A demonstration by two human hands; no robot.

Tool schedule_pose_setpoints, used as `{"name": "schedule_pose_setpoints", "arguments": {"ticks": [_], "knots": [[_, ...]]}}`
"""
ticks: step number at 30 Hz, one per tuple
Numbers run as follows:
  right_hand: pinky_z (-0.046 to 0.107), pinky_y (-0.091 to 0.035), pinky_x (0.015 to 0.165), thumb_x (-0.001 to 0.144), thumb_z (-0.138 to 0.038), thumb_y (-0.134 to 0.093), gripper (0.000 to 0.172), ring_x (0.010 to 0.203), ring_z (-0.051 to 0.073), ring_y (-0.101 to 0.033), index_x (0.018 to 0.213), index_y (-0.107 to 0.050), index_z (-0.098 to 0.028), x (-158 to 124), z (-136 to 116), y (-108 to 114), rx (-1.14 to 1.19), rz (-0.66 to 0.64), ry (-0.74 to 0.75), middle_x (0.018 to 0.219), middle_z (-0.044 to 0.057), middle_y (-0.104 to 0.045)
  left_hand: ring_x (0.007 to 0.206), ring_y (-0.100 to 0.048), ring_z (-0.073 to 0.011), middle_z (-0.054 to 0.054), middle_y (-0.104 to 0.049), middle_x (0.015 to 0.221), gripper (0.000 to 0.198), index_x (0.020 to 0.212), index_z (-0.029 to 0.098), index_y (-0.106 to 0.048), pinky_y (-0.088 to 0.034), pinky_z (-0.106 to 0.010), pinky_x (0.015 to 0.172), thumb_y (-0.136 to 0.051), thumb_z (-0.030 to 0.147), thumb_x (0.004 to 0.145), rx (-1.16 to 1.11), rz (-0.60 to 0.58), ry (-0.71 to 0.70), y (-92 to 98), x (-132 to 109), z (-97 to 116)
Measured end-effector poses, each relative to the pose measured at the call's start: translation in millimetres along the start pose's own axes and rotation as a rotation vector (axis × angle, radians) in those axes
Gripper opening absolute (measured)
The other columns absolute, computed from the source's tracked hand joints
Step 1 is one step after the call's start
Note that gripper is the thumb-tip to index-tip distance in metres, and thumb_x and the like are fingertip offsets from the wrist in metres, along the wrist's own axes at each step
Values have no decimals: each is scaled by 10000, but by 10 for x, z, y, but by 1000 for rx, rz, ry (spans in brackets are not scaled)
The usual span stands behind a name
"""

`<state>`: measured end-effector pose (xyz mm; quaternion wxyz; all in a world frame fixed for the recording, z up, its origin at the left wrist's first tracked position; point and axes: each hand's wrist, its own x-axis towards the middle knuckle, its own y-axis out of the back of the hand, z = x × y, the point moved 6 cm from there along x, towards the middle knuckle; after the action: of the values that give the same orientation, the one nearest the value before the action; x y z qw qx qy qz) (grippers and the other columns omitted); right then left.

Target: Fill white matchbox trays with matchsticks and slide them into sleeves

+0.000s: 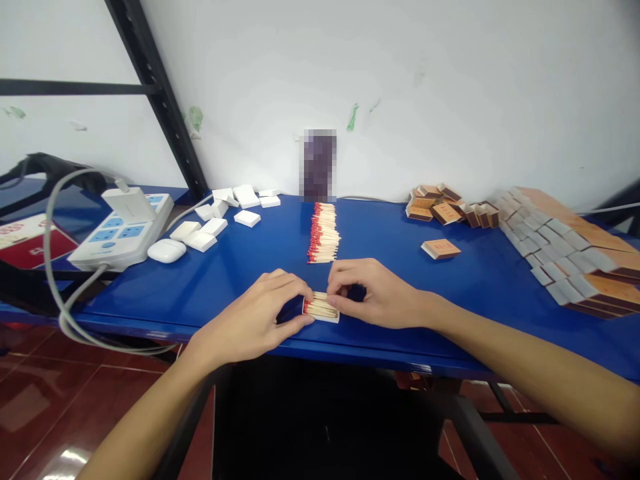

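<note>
Near the table's front edge lies a white matchbox tray point(327, 319) filled with red-tipped matches point(320, 305). My left hand point(260, 313) grips the tray's left end between thumb and fingers. At the right end, my right hand point(373, 293) is closed in a pinch close to the matches' plain ends; whether a match is between the fingertips cannot be made out. Just beyond the tray, a long row of loose matches point(324, 233) runs toward the wall, red heads to the left.
White inner trays point(247, 218) lie scattered at the back left by an earphone case point(167, 251) and a power strip point(123, 230). Matchbox sleeves point(445, 213) sit back right, one sleeve point(441, 249) nearer. A large stack of sleeves point(565, 247) fills the right side.
</note>
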<state>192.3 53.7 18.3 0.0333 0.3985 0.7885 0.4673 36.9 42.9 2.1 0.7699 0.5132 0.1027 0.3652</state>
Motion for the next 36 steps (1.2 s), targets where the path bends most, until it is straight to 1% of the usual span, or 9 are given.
{"name": "schedule_pose_setpoints", "arguments": {"ticks": [3,6,9,14,18,23,30,32,36], "knots": [[226,-428,592,886,-191,-571,120,635,103,-526,788,-634,-164,-1,24,-6,8,-2,-2,732,4,-602,1081,-537,-206,-16,-630,1130,168,1100,252,-574,-430,-355,949,-554,351,966,0,-1,-10,2,4,13],[219,-418,574,872,-165,-568,62,595,96,-511,866,-630,-167,3,78,-18,16,4,-57,687,-20,-585,1077,-534,-199,-12,-628,1131,160,1104,251,-571,-416,-350,956,-546,341,974,11,-5,-32,6,6,30],[217,-406,564,867,-152,-561,92,575,93,-494,925,-631,-165,6,104,-40,27,-21,-102,667,-33,-564,1068,-539,-194,-8,-631,1123,118,1048,243,-582,-403,-345,962,-534,327,981,18,-20,-58,10,13,51],[215,-395,569,889,-221,-584,87,598,93,-461,957,-617,-176,6,75,-60,80,-79,-100,683,-43,-519,1065,-540,-198,-20,-631,1116,111,993,226,-583,-393,-349,966,-512,311,991,17,-39,-78,20,23,68],[215,-375,567,881,-195,-589,103,599,90,-447,979,-617,-179,13,77,-79,63,-117,-108,686,-51,-497,1089,-527,-193,-23,-617,1152,132,994,228,-609,-384,-341,985,-489,281,1002,24,-33,-112,25,13,73],[218,-376,572,897,-161,-552,105,591,90,-453,983,-612,-169,22,97,-82,64,-106,-127,680,-48,-512,1084,-534,-185,-10,-621,1144,127,984,236,-627,-389,-332,982,-518,301,988,37,-23,-98,26,17,66],[214,-375,563,910,-206,-556,91,588,89,-445,975,-611,-175,16,84,-82,63,-102,-110,676,-49,-502,1032,-556,-182,1,-646,1076,89,965,226,-598,-421,-324,942,-554,304,965,24,-12,-68,21,34,68],[212,-379,567,896,-174,-553,98,584,87,-447,977,-608,-173,14,88,-81,57,-96,-107,673,-51,-501,1036,-557,-186,-2,-648,1081,110,1027,231,-589,-431,-325,934,-565,314,959,15,-3,-52,23,27,52],[206,-386,566,880,-159,-559,115,591,86,-455,984,-605,-175,6,101,-85,62,-89,-107,682,-50,-503,1084,-550,-196,-10,-644,1137,249,1197,253,-563,-427,-339,971,-579,318,956,21,6,-55,23,13,39]]}}
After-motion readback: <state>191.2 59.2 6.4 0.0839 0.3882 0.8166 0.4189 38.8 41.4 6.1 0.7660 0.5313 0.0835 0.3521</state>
